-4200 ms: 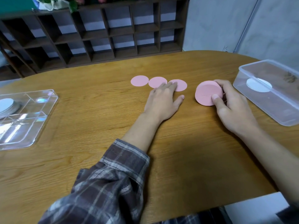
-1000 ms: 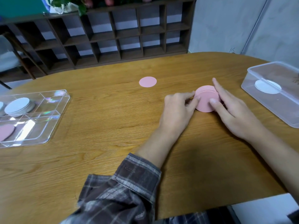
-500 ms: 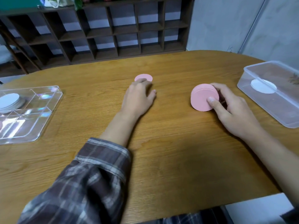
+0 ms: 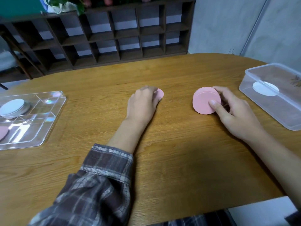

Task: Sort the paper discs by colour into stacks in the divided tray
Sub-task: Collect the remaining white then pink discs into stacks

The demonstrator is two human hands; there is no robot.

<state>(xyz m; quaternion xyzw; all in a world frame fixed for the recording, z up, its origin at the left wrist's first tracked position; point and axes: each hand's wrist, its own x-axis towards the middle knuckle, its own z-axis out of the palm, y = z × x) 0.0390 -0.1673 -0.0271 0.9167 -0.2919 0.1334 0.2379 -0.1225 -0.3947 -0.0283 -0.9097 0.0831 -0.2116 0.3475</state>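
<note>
Head view: left hand [image 4: 143,101] is covering a loose pink disc [image 4: 160,93], grip unclear; right hand [image 4: 231,108] is pinching the tilted pink stack [image 4: 206,100] beside it, which risks fanning apart.

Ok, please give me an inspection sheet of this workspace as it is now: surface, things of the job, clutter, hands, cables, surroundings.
Surface: wooden table, rounded far edge.
Job's things: pink stack tilted up on the table; loose pink disc partly under fingers; divided tray at left, holding a white stack in a far compartment and a pink disc in a near one.
Clutter: clear box at right with a white disc inside.
Hands: left hand lies on the loose disc; right hand grips the pink stack.
Cables: nothing seen.
Surroundings: dark cubby shelf, grey wall.
</note>
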